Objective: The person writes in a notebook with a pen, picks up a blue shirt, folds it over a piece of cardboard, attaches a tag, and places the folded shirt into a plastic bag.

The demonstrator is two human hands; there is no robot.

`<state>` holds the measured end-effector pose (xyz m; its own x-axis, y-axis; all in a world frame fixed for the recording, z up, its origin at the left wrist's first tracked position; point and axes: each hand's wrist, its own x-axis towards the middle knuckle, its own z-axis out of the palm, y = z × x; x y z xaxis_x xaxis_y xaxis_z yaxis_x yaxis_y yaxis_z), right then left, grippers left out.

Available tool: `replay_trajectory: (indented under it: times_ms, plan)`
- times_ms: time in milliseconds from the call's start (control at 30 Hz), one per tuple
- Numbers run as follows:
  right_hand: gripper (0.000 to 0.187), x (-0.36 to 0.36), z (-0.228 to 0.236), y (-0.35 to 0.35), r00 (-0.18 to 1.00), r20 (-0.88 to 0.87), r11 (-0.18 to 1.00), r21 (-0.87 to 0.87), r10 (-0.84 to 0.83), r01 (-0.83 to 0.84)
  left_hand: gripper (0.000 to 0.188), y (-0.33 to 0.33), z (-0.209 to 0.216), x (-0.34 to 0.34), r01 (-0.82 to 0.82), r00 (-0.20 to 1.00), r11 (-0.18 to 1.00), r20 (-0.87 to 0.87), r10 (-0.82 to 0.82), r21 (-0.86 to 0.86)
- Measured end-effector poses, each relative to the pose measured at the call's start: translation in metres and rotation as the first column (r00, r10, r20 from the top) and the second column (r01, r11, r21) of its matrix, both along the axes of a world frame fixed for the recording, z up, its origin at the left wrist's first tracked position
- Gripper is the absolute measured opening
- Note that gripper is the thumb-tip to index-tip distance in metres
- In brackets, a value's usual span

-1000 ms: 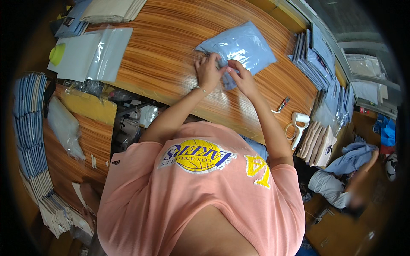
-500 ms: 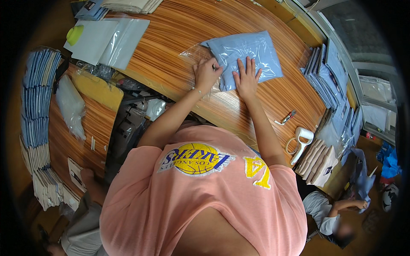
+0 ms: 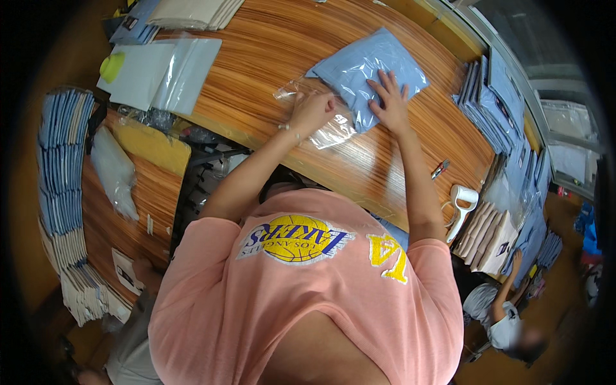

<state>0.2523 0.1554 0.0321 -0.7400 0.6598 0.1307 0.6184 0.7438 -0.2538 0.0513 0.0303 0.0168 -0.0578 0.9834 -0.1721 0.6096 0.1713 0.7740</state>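
Observation:
A folded light-blue garment (image 3: pixel 359 74) lies inside a clear plastic bag on the wood-grain table, turned at a slant. The bag's loose clear end (image 3: pixel 335 130) spreads out at the garment's near left side. My left hand (image 3: pixel 312 114) is closed over this loose end, its fingers curled on the film; the fingertips are partly hidden. On the right part of the packed garment rests my right hand (image 3: pixel 393 109), fingers apart, pressing on its surface.
Flat clear bags (image 3: pixel 186 74) and a yellow-green round object (image 3: pixel 111 67) lie at the left. Stacked blue garments (image 3: pixel 491 106) stand at the right. Nearer are a small cutter (image 3: pixel 440 169), a white tape-roller-like tool (image 3: pixel 461 205) and beige packs (image 3: pixel 487 237). Other people sit at both sides.
The packed garment has turned and shifted slightly away, with more of the bag's loose end showing. My right hand has moved right along it. The person at right has moved an arm.

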Motion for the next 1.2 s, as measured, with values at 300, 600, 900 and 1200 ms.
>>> replay_trajectory:
  times_ms: [300,600,900,1200]
  plan:
    - [0.071,-0.020,0.006,-0.098,0.997,0.022,0.995,0.063,-0.074,0.073,0.029,-0.033,-0.007,0.011,0.372,0.861,0.862,-0.474,-0.182,0.344]
    - [0.064,-0.028,0.012,-0.075,0.996,0.053,0.972,0.228,-0.073,0.059,0.036,-0.042,-0.011,0.029,0.460,0.783,0.830,-0.584,-0.212,0.315]
    - [0.046,-0.027,0.023,-0.051,0.999,-0.003,0.999,0.015,0.042,-0.042,0.044,-0.033,-0.017,0.035,0.444,0.726,0.829,-0.678,-0.111,0.340]
    - [0.048,-0.036,0.015,-0.059,0.992,-0.087,0.995,0.035,-0.090,0.093,0.063,-0.031,-0.012,0.034,0.369,0.812,0.897,-0.555,-0.182,0.244]
